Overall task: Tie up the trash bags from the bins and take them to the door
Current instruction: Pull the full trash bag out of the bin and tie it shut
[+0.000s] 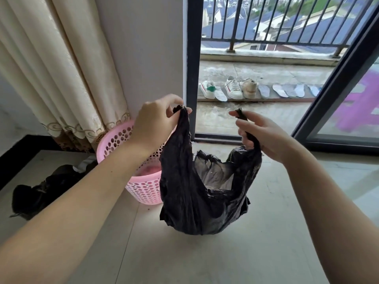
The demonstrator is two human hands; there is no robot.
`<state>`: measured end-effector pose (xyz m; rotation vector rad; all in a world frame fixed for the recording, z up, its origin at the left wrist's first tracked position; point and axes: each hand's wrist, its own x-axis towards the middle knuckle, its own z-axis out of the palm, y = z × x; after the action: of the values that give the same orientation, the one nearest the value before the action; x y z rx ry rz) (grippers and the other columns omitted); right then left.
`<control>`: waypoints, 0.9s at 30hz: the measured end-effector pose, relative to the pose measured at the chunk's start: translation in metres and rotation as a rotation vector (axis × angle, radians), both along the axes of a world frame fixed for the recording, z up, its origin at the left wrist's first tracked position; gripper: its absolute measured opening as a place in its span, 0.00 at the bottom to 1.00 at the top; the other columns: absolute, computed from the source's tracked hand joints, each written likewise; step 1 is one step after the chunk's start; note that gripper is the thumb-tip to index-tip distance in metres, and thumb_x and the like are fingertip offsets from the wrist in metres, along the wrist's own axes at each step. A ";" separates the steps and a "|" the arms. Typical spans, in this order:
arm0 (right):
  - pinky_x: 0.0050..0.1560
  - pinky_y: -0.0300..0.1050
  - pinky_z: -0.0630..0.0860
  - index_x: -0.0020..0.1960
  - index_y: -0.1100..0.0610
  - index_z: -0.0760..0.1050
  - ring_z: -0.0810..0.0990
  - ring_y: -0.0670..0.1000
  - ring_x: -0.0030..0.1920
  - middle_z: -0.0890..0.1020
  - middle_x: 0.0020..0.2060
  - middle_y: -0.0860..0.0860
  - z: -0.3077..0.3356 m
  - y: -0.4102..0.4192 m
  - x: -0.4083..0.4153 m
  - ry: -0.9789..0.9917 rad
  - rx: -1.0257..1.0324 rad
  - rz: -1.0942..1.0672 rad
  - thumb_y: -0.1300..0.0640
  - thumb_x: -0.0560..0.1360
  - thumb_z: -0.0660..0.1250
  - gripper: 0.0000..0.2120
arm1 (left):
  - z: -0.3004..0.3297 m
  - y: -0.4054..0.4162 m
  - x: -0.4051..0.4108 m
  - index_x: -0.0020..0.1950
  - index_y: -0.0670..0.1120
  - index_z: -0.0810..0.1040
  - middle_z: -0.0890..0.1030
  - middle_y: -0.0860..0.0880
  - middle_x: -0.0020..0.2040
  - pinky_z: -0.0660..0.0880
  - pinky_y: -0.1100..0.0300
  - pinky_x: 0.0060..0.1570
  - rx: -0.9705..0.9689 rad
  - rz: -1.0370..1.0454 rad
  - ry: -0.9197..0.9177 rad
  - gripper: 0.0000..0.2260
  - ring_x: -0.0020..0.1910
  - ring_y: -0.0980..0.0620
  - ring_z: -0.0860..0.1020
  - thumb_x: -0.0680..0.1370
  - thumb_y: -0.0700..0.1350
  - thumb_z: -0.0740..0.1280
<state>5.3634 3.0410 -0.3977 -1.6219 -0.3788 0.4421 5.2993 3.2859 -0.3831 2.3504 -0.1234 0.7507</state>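
Note:
A black trash bag (203, 191) hangs in the middle of the view, its bottom close to the tiled floor and its mouth sagging open between two gathered ends. My left hand (155, 119) pinches the left gathered end at the top. My right hand (260, 132) grips the right gathered end, which runs through its curled fingers. Just behind the bag on the left, a pink perforated bin (114, 144) stands on the floor, with no bag in it that I can see.
A cream curtain (61, 68) hangs at the left beside a white wall. Dark clothes (41, 191) lie on the floor at the left. An open sliding door (344, 83) leads to a balcony with shoes (231, 88) and insoles in a row.

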 end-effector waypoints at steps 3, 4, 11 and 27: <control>0.35 0.39 0.71 0.66 0.48 0.69 0.72 0.47 0.31 0.73 0.36 0.52 0.000 0.003 -0.006 -0.014 -0.168 0.114 0.48 0.71 0.67 0.24 | -0.005 -0.011 -0.002 0.50 0.49 0.81 0.84 0.50 0.43 0.76 0.67 0.46 -0.428 -0.295 0.234 0.05 0.44 0.56 0.83 0.77 0.41 0.67; 0.39 0.41 0.73 0.68 0.46 0.66 0.76 0.48 0.34 0.76 0.39 0.53 0.000 0.003 -0.007 0.001 -0.236 0.172 0.46 0.68 0.68 0.30 | -0.006 -0.014 -0.004 0.53 0.45 0.80 0.84 0.47 0.48 0.76 0.68 0.50 -0.441 -0.377 0.264 0.07 0.48 0.57 0.82 0.78 0.37 0.65; 0.43 0.37 0.77 0.56 0.56 0.72 0.79 0.47 0.39 0.80 0.37 0.47 0.006 0.037 -0.031 -0.093 -0.442 0.558 0.35 0.65 0.68 0.30 | 0.000 -0.037 -0.013 0.44 0.43 0.81 0.83 0.49 0.44 0.77 0.65 0.52 -0.466 -0.604 0.398 0.15 0.46 0.55 0.80 0.71 0.32 0.57; 0.29 0.40 0.69 0.50 0.55 0.79 0.62 0.47 0.23 0.66 0.26 0.49 -0.013 0.033 -0.028 0.371 0.048 0.377 0.51 0.81 0.45 0.23 | -0.082 -0.038 -0.012 0.50 0.51 0.78 0.82 0.59 0.47 0.73 0.67 0.54 -0.489 -0.544 0.752 0.08 0.50 0.62 0.79 0.75 0.39 0.66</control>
<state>5.3350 3.0745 -0.4108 -1.3846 -0.4084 0.9949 5.2875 3.2478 -0.4654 1.8448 -0.2072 -0.3465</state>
